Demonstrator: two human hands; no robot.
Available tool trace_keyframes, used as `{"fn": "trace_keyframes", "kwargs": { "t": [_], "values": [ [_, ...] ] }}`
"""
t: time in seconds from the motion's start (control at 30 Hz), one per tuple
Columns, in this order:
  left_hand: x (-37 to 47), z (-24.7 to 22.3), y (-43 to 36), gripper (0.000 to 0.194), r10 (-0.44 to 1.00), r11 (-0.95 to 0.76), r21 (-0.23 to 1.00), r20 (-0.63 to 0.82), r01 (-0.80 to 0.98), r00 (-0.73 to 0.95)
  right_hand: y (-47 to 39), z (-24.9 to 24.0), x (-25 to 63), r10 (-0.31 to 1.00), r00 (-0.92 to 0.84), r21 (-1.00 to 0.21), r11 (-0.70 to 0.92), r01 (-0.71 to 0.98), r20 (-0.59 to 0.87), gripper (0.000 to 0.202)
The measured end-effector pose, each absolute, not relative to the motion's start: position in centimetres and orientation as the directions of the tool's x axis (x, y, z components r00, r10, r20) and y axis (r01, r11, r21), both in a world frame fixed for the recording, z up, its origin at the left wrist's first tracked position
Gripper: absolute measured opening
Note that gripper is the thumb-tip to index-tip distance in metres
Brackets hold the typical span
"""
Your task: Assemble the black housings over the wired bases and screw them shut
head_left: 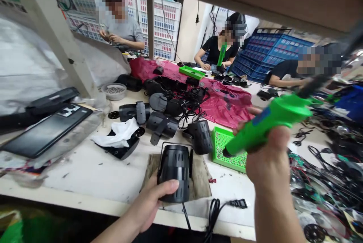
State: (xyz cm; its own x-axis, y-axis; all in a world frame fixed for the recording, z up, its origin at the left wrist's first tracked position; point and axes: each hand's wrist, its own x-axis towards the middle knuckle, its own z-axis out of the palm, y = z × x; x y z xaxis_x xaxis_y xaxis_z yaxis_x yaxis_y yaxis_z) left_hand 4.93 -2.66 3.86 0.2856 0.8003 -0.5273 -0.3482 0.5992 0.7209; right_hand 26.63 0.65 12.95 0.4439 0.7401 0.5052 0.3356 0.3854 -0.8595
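Observation:
A black cylindrical lamp housing with a wire bracket rests on a brown cloth near the bench's front edge. Wrapped round its lower left side is my left hand, thumb across the front. My right hand grips a bright green electric screwdriver, raised at the right with its dark tip pointing down and left. Under that tip lies a green tray of small screws. Another black housing stands just behind the cloth. A black cable with a plug hangs over the front edge.
More black housings and cables lie behind, beside a tub of screws and pink plastic sheeting. A phone is at the left, a shelf post behind it. Wires and parts crowd the right. Three people sit opposite.

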Motion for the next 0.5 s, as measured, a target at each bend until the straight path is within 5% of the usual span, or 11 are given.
{"fn": "trace_keyframes", "kwargs": {
  "t": [0.27, 0.5],
  "values": [
    [5.3, 3.8, -2.4, 0.045, 0.828, 0.542, 0.793, -0.447, -0.278, 0.339, -4.4, 11.3, 23.6, 0.782, 0.518, -0.929, 0.363, 0.073, 0.346, 0.049],
    [5.8, 4.2, -2.3, 0.060, 0.822, 0.533, 0.809, -0.427, -0.248, 0.377, -3.0, 12.4, 20.6, 0.599, 0.575, -0.770, 0.632, 0.088, 0.557, 0.045]
  ]
}}
